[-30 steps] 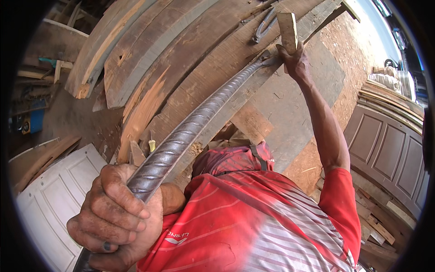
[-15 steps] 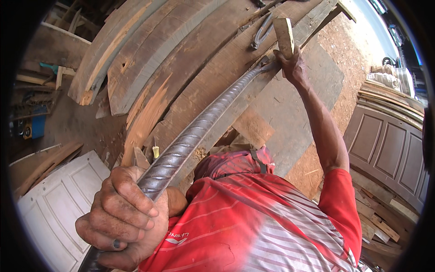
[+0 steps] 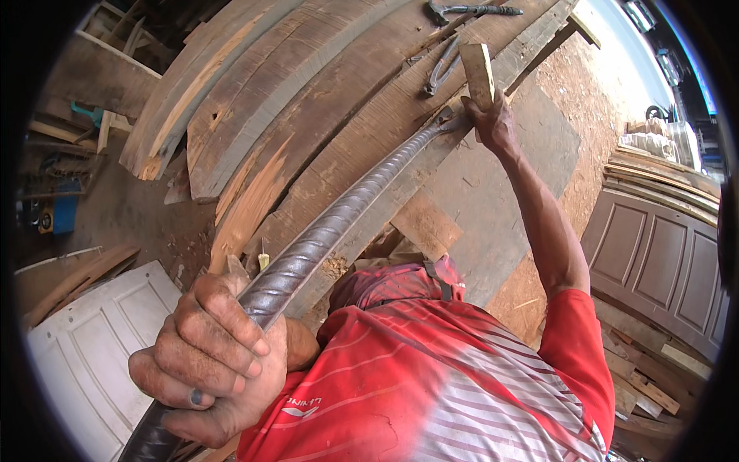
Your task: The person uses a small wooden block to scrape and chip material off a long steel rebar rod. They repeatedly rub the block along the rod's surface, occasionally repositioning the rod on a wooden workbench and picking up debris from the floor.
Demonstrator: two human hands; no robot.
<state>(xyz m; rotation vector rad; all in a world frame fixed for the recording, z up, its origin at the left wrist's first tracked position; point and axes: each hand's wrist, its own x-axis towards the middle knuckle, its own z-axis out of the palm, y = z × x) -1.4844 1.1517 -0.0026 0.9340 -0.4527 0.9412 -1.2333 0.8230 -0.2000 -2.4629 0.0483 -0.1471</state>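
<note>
My left hand [image 3: 212,350] is wrapped round a thick ribbed steel bar [image 3: 346,219], close to the camera at lower left. The bar slants away to the upper right, and its flattened far end rests at the edge of a wide wooden plank [image 3: 350,158]. Beside that end, my right hand [image 3: 490,123], on an outstretched arm, grips a short pale wooden block [image 3: 479,73] standing upright above the fist. Just left of the block, a pair of pincers [image 3: 443,69] lies on the plank. A hammer [image 3: 473,10] with a dark handle lies farther back.
More thick boards [image 3: 262,85] lie side by side at the far left, one with a splintered end. A white panelled door [image 3: 108,346] is at lower left, and a brown panelled door [image 3: 662,254] leans over wood offcuts [image 3: 643,385] at right. A flat grey sheet [image 3: 531,146] covers part of the ground.
The view has shifted slightly, bringing the whole hammer into sight. Both hands keep their holds on the bar and the block; the bar's near end sits a little farther left.
</note>
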